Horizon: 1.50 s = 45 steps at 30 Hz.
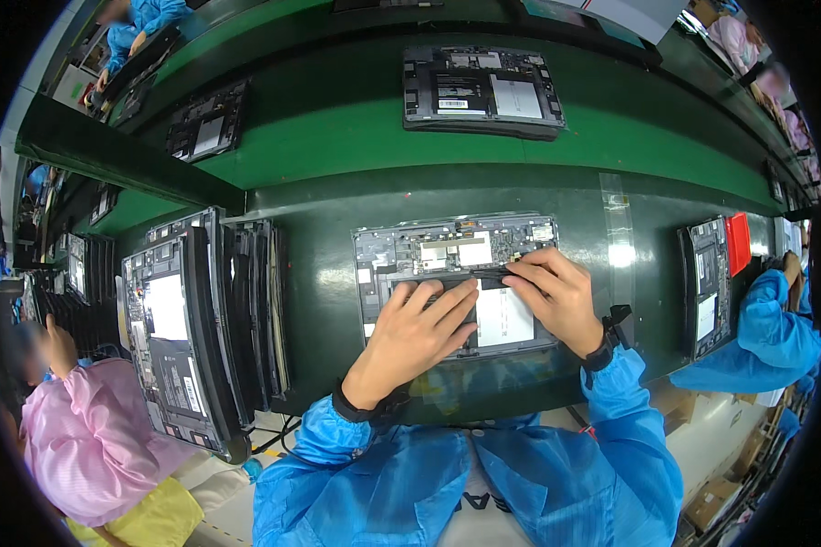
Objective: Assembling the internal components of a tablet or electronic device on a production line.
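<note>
An opened laptop base (506, 314) lies on the dark green bench in front of me, its circuit board (456, 248) along the far side and a battery with a white label on the near side. My left hand (415, 333) rests flat over the left part of the battery, fingers stretched and pressing near a black strip (488, 273) between board and battery. My right hand (561, 296) is at the strip's right end, thumb and fingertips pressed together there. Whatever is between those fingertips is too small to make out. Dark bands circle both wrists.
Several opened laptop bases (169, 319) stand upright in a stack at my left. Beyond the bench's raised edge, another laptop base (483, 91) lies on a green surface. At right are a laptop base (705, 287) and a red piece (737, 243). Co-workers sit on both sides.
</note>
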Each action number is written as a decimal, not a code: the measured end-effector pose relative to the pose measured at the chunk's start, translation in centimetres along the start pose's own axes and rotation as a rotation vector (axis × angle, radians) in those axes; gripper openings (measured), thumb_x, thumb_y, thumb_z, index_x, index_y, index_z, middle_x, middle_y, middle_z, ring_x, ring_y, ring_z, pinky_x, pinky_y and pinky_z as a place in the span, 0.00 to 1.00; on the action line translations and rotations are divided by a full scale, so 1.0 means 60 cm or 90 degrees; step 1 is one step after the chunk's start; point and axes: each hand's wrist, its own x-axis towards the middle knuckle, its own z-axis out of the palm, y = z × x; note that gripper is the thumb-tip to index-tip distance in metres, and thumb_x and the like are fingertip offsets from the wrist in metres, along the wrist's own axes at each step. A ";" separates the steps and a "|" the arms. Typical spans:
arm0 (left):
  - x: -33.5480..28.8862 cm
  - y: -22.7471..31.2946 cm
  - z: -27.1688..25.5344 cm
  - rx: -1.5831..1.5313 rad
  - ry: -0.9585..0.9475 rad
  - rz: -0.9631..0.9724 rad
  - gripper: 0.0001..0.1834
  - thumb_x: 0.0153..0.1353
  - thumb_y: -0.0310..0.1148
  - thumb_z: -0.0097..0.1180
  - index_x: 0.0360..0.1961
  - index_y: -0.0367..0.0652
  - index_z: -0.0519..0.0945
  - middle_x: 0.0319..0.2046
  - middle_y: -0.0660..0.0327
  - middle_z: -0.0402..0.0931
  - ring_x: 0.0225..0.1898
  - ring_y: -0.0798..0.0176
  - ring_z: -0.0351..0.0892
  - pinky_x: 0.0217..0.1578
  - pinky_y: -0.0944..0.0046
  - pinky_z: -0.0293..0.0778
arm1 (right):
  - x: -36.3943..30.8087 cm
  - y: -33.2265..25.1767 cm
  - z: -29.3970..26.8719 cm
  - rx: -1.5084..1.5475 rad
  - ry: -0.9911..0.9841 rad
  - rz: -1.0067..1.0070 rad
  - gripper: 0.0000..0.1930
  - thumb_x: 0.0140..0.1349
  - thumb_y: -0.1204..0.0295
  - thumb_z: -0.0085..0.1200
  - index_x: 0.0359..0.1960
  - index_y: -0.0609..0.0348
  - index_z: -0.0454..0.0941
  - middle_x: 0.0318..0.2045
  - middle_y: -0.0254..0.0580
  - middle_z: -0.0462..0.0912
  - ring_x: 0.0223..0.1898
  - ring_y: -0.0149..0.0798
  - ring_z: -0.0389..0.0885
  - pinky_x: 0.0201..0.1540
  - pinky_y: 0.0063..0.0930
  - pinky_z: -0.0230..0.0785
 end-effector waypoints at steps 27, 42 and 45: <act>0.003 -0.004 -0.006 0.005 0.005 0.011 0.23 0.59 0.39 0.72 0.55 0.47 0.86 0.61 0.72 0.82 0.48 0.61 0.76 0.49 0.59 0.71 | 0.046 -0.030 -0.053 0.037 -0.184 0.226 0.10 0.64 0.67 0.69 0.38 0.62 0.87 0.32 0.48 0.88 0.31 0.52 0.88 0.33 0.41 0.77; 0.004 -0.001 -0.003 0.009 0.024 0.021 0.23 0.58 0.40 0.72 0.55 0.46 0.86 0.60 0.71 0.82 0.48 0.60 0.76 0.48 0.57 0.71 | 0.075 0.000 -0.037 0.112 -0.284 0.298 0.12 0.67 0.68 0.68 0.35 0.68 0.86 0.28 0.52 0.89 0.28 0.45 0.87 0.36 0.36 0.77; 0.006 0.000 -0.003 0.018 0.021 0.022 0.23 0.58 0.40 0.72 0.55 0.47 0.87 0.60 0.71 0.82 0.48 0.60 0.76 0.48 0.58 0.71 | 0.070 -0.002 -0.035 0.116 -0.256 0.279 0.12 0.66 0.68 0.68 0.35 0.68 0.86 0.28 0.52 0.89 0.26 0.47 0.86 0.32 0.37 0.76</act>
